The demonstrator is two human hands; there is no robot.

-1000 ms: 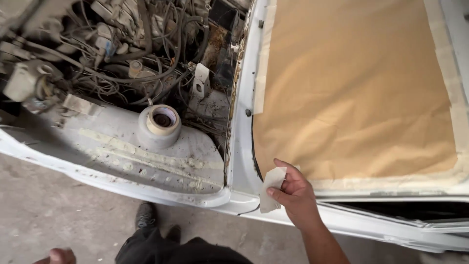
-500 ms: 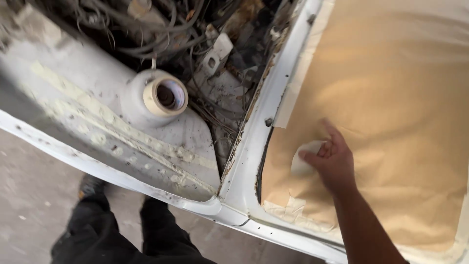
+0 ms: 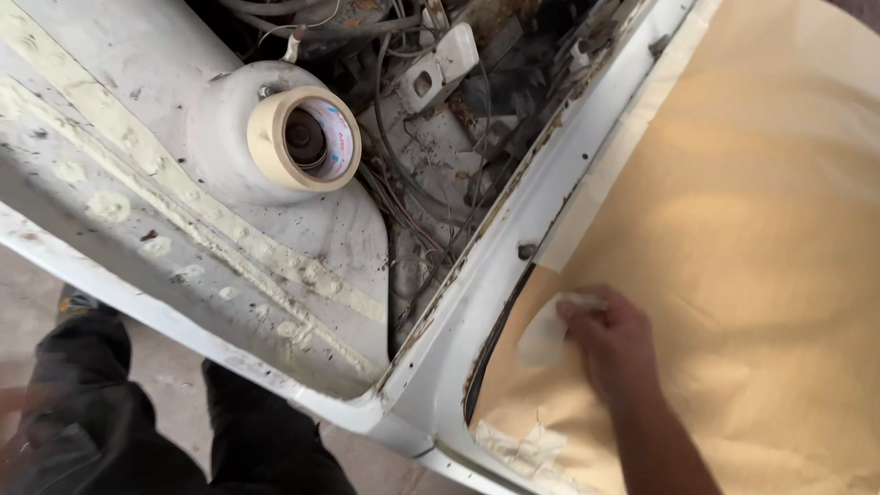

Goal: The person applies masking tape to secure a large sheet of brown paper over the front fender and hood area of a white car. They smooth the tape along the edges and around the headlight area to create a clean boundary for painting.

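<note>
Scene: a white, filler-spotted car body shell is seen from above, its window opening covered with tan masking paper.
Right hand: the right hand lies at about 5 o'clock in the view, knuckles up, on the paper's lower left corner.
Fingers: the fingers are curled and closed on a small crumpled piece of whitish paper or tape, which is pressed against the masking paper just beside the dark window edge.
Left hand: not seen; its state cannot be told.
Step in hand: judged to be the pressing-down of the covering at the corner.
Good practice: pressure is best kept flat and directed outward toward the edge at 9 o'clock, so that no wrinkle is trapped and no painted sill is left covered.
Tape roll: a cream roll of masking tape is rested on a white domed housing at 11 o'clock, well apart from the hand.
Lower edge: strips of pale tape are seen at 6 o'clock.
</note>
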